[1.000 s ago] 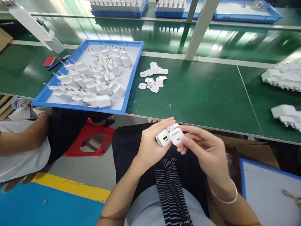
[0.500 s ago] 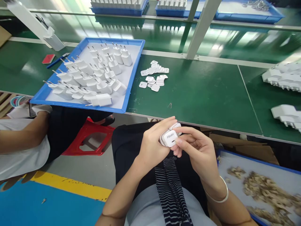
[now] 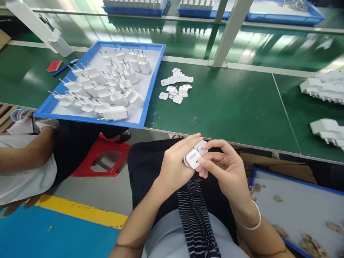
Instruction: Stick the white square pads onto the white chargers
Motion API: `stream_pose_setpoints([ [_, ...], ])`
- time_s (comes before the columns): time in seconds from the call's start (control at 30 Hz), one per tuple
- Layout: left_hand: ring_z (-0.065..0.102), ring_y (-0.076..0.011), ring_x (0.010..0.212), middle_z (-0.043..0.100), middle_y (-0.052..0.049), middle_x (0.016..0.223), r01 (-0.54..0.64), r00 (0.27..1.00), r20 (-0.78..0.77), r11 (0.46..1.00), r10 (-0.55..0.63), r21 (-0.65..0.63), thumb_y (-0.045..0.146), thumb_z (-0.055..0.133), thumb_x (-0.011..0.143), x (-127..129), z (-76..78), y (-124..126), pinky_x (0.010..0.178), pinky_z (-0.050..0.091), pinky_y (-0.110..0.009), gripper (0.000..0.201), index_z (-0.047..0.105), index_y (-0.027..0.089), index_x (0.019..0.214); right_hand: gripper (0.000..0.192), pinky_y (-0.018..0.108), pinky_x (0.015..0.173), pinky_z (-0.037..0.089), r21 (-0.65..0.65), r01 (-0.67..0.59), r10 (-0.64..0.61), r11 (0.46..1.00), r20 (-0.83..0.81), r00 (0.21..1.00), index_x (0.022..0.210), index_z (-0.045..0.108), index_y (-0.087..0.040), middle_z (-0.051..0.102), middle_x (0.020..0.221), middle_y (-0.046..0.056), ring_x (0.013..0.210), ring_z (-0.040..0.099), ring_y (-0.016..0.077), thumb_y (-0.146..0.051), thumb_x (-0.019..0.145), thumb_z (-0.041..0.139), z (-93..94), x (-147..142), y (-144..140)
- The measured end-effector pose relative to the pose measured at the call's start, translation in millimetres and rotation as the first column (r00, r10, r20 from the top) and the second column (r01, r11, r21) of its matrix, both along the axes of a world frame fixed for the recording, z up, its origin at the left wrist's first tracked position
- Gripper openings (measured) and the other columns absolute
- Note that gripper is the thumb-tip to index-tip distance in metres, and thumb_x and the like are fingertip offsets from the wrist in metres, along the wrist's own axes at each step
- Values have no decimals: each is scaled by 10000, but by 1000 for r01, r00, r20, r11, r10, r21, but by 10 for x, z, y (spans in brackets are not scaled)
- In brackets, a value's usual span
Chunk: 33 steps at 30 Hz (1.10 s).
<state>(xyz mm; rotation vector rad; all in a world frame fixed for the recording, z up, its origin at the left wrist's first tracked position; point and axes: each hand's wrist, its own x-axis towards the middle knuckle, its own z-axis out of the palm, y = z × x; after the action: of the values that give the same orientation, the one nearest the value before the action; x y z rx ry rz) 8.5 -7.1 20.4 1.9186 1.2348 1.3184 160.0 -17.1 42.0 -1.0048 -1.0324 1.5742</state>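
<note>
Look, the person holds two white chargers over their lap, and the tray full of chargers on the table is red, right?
Not quite. The tray full of chargers is blue, as the head view shows. Both hands, left hand and right hand, do hold the white chargers over the lap.

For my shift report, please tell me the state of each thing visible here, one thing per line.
left hand: closed around white chargers.
right hand: pinching the front charger.
white chargers: held together above the lap.
blue tray: on the green table, full of chargers with prongs up.
white labels: loose pile on the table.
lower tray: scattered with small scraps.
</note>
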Motion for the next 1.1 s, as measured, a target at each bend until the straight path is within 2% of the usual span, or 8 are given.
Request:
stream_pose_setpoints([
  [0.13, 712, -236, 1184, 714, -118, 1310, 5, 1000, -6, 1000, -5, 26, 156, 742, 818, 6, -7, 5, 1027, 608, -364, 404, 687, 171, 1218, 210, 150, 502, 534, -18, -6, 6, 1000, 1, 1000, 935, 560, -232, 755, 667, -34, 509, 645, 72, -202, 889, 763, 1, 20, 4],
  [0.37, 712, -235, 1184, 718, -129, 1300, 10, 1000, -30, 998, -9, 55, 173, 736, 833, 14, -20, 5, 1038, 603, -365, 385, 683, 157, 1214, 231, 151, 494, 522, -34, -7, 7, 999, 2, 1000, 858, 533, -219, 739, 656, -37, 503, 636, 70, -202, 882, 762, -2, 36, -8],
  [0.83, 705, -227, 1194, 717, -115, 1303, -18, 999, -36, 999, 19, 40, 143, 694, 839, 12, -61, -1, 1021, 609, -368, 373, 687, 173, 1211, 234, 158, 491, 514, -44, -17, 19, 999, 48, 999, 810, 521, -211, 708, 630, -39, 498, 622, 71, -170, 859, 746, 17, -7, 50],
  [1.1, 711, -221, 1181, 723, -125, 1289, -41, 999, -27, 998, 42, 38, 142, 705, 833, 37, -67, 1, 1019, 608, -351, 363, 696, 155, 1196, 235, 160, 479, 498, -43, 16, -16, 999, 0, 1000, 809, 519, -212, 711, 621, -37, 488, 610, 72, -177, 858, 746, -26, -29, 31],
])
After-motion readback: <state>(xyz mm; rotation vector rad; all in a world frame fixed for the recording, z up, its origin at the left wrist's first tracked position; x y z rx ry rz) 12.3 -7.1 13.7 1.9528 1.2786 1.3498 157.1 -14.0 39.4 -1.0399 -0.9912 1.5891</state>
